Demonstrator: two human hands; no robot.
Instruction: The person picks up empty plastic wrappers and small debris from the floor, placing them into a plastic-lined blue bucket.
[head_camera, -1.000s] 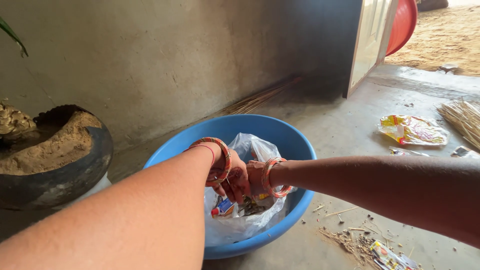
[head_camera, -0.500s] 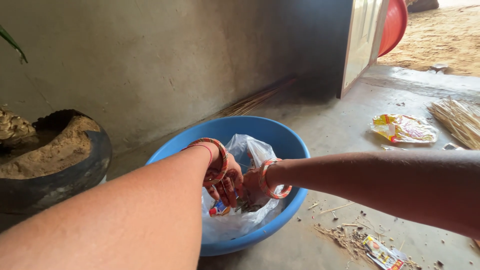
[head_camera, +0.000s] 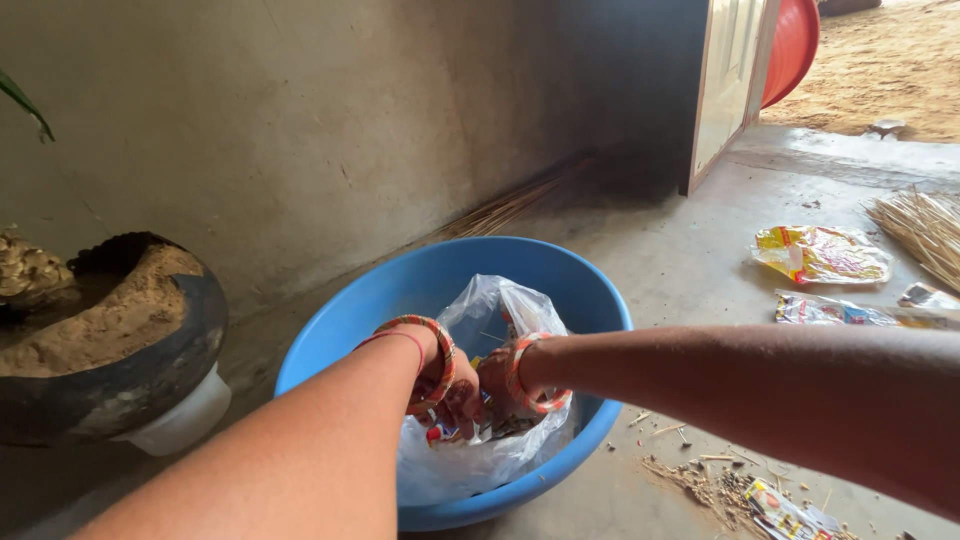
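A blue plastic basin (head_camera: 400, 290) sits on the concrete floor with a clear plastic bag (head_camera: 480, 310) inside it, holding scraps and coloured wrappers. Both my hands reach down into the bag's mouth. My left hand (head_camera: 448, 398), with bangles on its wrist, is closed among the bag's rubbish. My right hand (head_camera: 497, 378), wearing an orange and white bangle, is beside it, fingers buried in the bag. The fingertips of both hands are hidden by the bag and each other.
A black tyre planter (head_camera: 120, 380) filled with soil stands at the left. Yellow wrappers (head_camera: 820, 252), a bundle of straw sticks (head_camera: 925, 232) and swept litter (head_camera: 760, 490) lie on the floor to the right. A wall is behind, an open door (head_camera: 730, 85) far right.
My view has shifted slightly. Both hands have stayed inside the bag, pushed a little deeper among its contents.
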